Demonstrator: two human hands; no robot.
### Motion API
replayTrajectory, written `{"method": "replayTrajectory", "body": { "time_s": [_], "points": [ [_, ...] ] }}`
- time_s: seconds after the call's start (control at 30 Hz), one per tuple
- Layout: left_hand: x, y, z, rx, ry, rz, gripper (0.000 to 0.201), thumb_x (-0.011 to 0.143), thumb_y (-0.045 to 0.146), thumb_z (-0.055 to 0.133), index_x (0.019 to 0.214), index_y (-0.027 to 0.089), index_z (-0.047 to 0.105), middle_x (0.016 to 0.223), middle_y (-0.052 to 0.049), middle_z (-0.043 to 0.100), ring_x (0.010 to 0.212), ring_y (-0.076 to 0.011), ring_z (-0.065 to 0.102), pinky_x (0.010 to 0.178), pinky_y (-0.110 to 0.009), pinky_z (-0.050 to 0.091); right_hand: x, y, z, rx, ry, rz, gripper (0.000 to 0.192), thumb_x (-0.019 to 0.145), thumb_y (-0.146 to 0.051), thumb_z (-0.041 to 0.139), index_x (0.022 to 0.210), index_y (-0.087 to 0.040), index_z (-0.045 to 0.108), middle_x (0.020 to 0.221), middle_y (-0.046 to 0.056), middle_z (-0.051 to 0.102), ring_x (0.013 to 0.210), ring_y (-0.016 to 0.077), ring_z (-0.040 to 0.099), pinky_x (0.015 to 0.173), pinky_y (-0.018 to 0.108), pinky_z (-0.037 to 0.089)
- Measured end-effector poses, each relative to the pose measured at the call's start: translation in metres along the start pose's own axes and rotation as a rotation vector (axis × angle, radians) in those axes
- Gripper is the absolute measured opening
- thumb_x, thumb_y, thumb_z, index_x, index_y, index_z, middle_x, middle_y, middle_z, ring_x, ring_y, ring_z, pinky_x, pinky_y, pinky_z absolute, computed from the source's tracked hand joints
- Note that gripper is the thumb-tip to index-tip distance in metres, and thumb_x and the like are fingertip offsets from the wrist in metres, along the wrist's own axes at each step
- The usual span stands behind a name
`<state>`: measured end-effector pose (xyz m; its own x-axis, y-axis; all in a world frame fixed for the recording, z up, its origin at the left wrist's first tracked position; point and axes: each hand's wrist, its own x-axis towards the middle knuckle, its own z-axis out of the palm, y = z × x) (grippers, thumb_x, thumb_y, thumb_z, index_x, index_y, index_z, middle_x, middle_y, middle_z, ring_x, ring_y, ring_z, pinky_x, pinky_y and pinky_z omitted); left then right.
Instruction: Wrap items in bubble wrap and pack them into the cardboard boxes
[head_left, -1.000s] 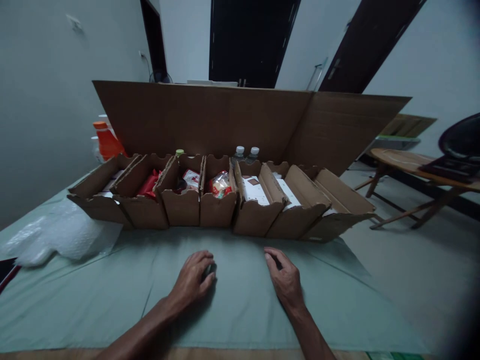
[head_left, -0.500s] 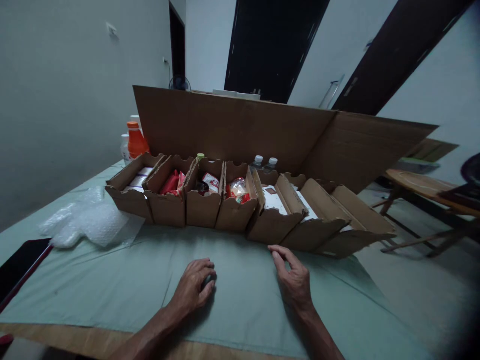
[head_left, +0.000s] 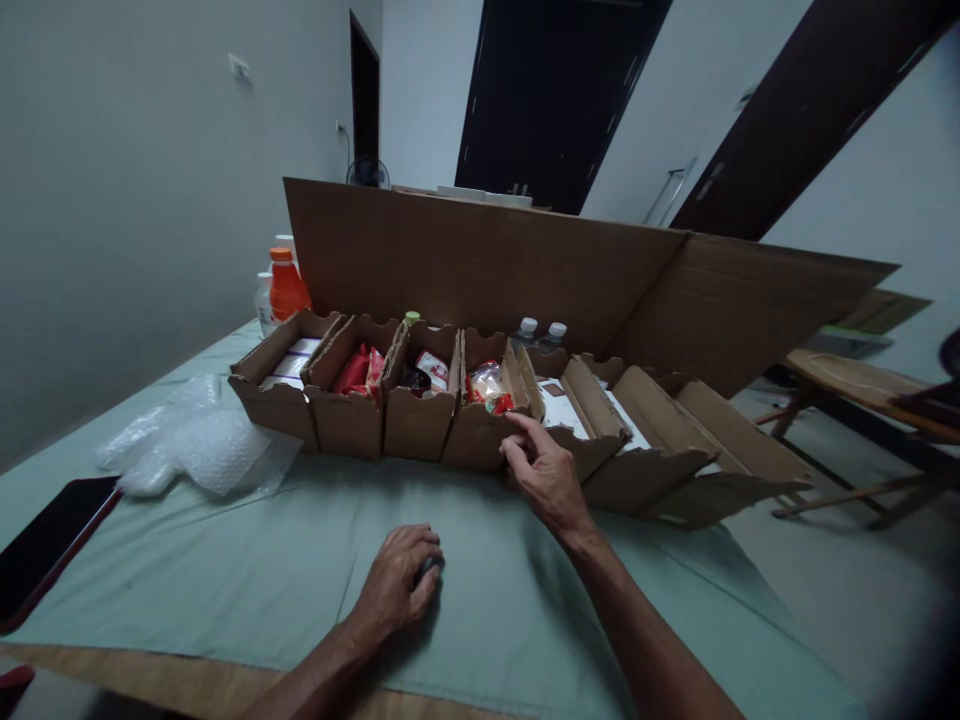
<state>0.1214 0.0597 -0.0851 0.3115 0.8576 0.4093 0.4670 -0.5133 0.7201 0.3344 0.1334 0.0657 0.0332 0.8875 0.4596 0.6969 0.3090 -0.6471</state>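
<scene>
A row of seven open cardboard bins [head_left: 420,420] stands side by side on a bench covered with a pale green cloth [head_left: 225,570]. The row's long axis runs from left to right across the view, slanting slightly nearer at its right end, and the bins' open tops face upward. The four bins on the left stand upright and hold packets; the three on the right lean over to the right. A tall cardboard sheet [head_left: 480,260] stands behind the whole row.

Two bare hands are in view. The right hand [head_left: 544,470] reaches forward to the fifth bin [head_left: 559,415], its fingers loosely curled at the bin's front wall, its grip closed on nothing. The left hand [head_left: 397,585] rests palm down on the cloth, well short of the bins, fingers curled over a small dark thing; whether its grip holds that thing cannot be told.

Two clear bottles with white caps [head_left: 540,330] stand behind the row. One orange bottle [head_left: 285,285] stands at the left end. One heap of bubble wrap [head_left: 195,445] lies left of the bins.
</scene>
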Motion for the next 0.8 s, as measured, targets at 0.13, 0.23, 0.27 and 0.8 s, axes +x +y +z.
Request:
{"method": "replayTrajectory", "body": {
  "time_s": [0.13,0.23,0.27,0.8],
  "points": [
    [0.0,-0.001,0.001,-0.01,0.009,0.0,0.026,0.08,0.015,0.054,0.096,0.021,0.075,0.109,-0.012,0.076,0.114,-0.0292,0.067,0.102,-0.05,0.05,0.013,-0.006,0.0,-0.146,-0.085,0.018,0.053,0.086,-0.028,0.05,0.138,-0.022,0.057,0.076,-0.001,0.072,0.063,0.016,0.064,0.065,0.026,0.047],
    [0.0,-0.001,0.002,-0.006,0.02,0.007,0.026,0.08,0.015,0.054,0.095,0.021,0.075,0.108,-0.011,0.076,0.113,-0.0292,0.067,0.102,-0.05,0.051,0.025,-0.012,0.002,-0.277,-0.149,0.033,0.059,0.084,-0.026,0.052,0.143,-0.024,0.053,0.079,-0.001,0.074,0.065,0.0182,0.066,0.065,0.027,0.045],
    [0.0,-0.001,0.002,-0.002,0.023,0.01,0.026,0.08,0.015,0.054,0.095,0.021,0.075,0.108,-0.011,0.076,0.113,-0.0292,0.068,0.102,-0.05,0.051,0.029,-0.014,0.003,-0.309,-0.164,0.036,0.058,0.085,-0.026,0.053,0.143,-0.024,0.054,0.079,0.0,0.074,0.066,0.0191,0.066,0.065,0.027,0.044],
    [0.001,0.0,-0.001,-0.007,-0.015,-0.003,0.026,0.081,0.016,0.053,0.095,0.021,0.075,0.109,-0.011,0.076,0.115,-0.0296,0.067,0.102,-0.051,0.051,0.038,-0.019,0.015,-0.578,-0.239,0.075,0.036,0.09,-0.02,0.047,0.113,-0.025,0.073,0.094,0.007,0.078,0.085,0.0226,0.07,0.069,0.027,0.041]
  ]
}}
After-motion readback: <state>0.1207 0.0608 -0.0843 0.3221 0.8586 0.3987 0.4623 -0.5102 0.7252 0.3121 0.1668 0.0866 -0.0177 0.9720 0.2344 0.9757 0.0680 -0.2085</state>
